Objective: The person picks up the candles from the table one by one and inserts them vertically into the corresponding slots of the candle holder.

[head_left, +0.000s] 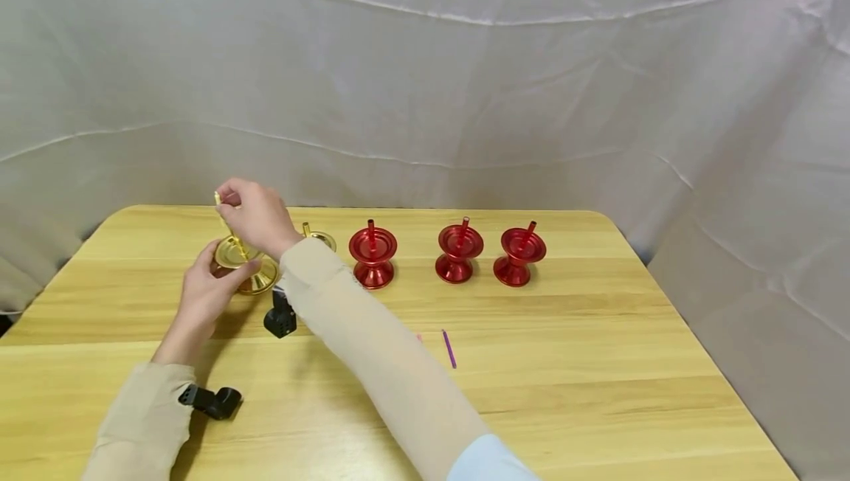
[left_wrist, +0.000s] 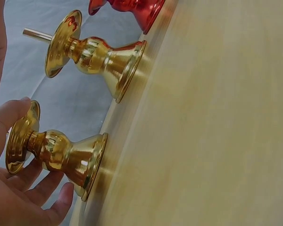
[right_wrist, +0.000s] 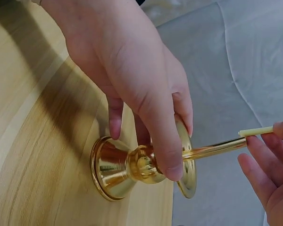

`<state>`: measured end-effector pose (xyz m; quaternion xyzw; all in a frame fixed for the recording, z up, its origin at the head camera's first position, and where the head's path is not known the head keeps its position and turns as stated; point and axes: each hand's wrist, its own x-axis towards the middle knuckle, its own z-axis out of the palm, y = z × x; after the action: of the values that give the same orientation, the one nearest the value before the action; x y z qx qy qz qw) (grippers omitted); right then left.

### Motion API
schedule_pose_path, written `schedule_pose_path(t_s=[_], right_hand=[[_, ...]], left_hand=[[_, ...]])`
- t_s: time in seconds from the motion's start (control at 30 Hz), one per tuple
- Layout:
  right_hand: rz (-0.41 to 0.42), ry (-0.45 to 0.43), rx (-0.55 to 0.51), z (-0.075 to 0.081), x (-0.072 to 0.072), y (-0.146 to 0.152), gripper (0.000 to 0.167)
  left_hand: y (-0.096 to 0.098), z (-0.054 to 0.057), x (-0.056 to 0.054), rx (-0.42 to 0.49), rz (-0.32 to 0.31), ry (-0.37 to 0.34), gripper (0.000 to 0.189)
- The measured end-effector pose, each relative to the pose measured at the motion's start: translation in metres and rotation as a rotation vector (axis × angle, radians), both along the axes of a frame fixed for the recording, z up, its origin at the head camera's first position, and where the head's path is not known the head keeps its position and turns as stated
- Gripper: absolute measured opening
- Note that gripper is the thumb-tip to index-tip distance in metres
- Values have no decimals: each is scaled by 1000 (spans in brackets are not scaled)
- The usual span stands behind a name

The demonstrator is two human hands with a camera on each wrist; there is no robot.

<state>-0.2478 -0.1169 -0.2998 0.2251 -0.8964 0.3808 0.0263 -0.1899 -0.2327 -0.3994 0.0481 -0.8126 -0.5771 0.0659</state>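
Observation:
At the left of the table stands a gold candle holder [head_left: 260,279] with a wide dish and a thin upright tube. My left hand [head_left: 204,291] grips it around the dish and stem, thumb on the rim, as the left wrist view shows. Its base rests on the wood. My right hand [head_left: 257,217] pinches a pale yellow candle [right_wrist: 255,131] above it. In the right wrist view the candle's lower end lies against the top of the tube [right_wrist: 217,148], seemingly beside the opening. Behind my right wrist a second gold candle holder [left_wrist: 96,56] is partly hidden in the head view.
Three red candle holders, left [head_left: 374,275], middle [head_left: 454,269] and right [head_left: 512,273], stand in a row to the right. A purple candle [head_left: 449,349] lies nearer the front, beside a pink tip [head_left: 419,338] mostly covered by my right sleeve. Grey cloth [head_left: 425,97] hangs behind the table.

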Motion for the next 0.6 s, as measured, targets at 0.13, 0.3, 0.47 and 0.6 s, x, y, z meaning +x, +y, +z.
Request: schedule_pose_path(t_s=[0.13,0.3,0.47,0.6], right_hand=[[-9,-16,-24,-1,0,2,17],[-13,-35,-96,-1,-1,8,16],[-29,-39,-136,-2,-2,14,17],[-40,-34,-122,-1,-2,15,18]], left_hand=[[2,0,-1,0,-3,-7,65],[6,1,-3,-14,-8,-13,68],[11,1,-6,-9,-19,-26,73],[12,0,-7,-2,-21,-27,73]])
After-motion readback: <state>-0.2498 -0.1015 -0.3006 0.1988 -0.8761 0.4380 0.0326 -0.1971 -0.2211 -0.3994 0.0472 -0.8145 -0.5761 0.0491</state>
